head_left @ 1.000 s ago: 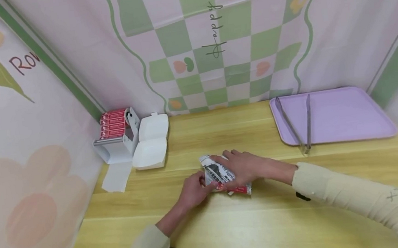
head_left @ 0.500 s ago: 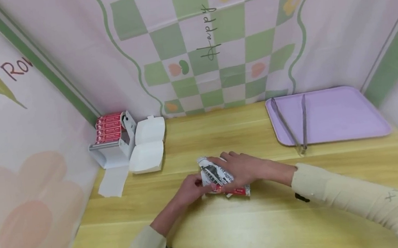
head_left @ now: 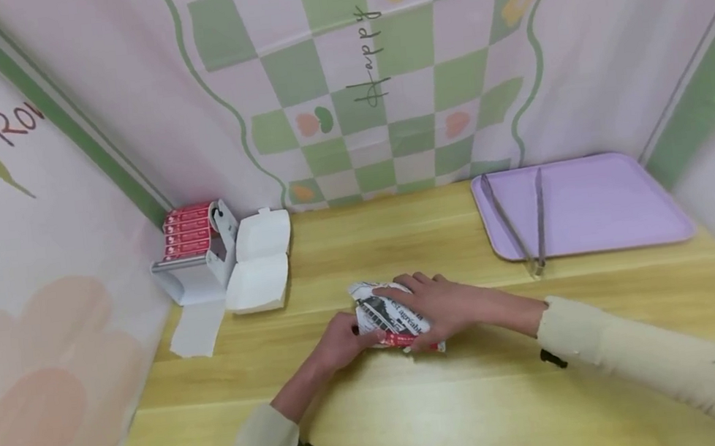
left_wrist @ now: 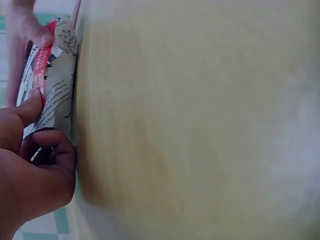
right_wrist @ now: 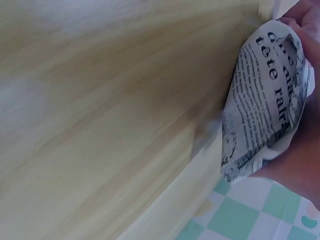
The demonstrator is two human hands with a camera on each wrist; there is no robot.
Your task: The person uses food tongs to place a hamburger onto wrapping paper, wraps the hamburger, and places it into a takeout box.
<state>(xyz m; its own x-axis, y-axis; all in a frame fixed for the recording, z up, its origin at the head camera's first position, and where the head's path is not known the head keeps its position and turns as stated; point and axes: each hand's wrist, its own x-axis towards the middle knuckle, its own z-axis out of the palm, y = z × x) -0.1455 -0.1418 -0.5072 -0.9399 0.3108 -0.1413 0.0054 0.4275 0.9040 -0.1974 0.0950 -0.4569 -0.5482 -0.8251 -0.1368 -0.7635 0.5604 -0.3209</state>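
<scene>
A packet wrapped in newsprint-patterned paper (head_left: pixel 389 316) is between both hands at the middle of the table. A red printed sticker strip (left_wrist: pixel 43 65) runs along its near upper edge. My left hand (head_left: pixel 342 342) pinches the packet's left end, thumb on top by the strip and the other fingers curled at the end. My right hand (head_left: pixel 444 306) grips the right part from above, fingers spread over the top and thumb at the near edge by the strip. In the right wrist view the packet's folded end (right_wrist: pixel 265 100) shows printed text. What is inside is hidden.
A dispenser with a roll of red stickers (head_left: pixel 189 231) stands at the back left, a white backing strip (head_left: pixel 197 329) hanging from it. Beside it lies an opened white takeaway box (head_left: pixel 261 282). Metal tongs (head_left: pixel 539 224) lie on a purple tray (head_left: pixel 613 201) at the back right.
The head view has shifted slightly. My right thumb has slid back along the near edge, and more of the packet's printed top shows. My left hand keeps its pinch.
</scene>
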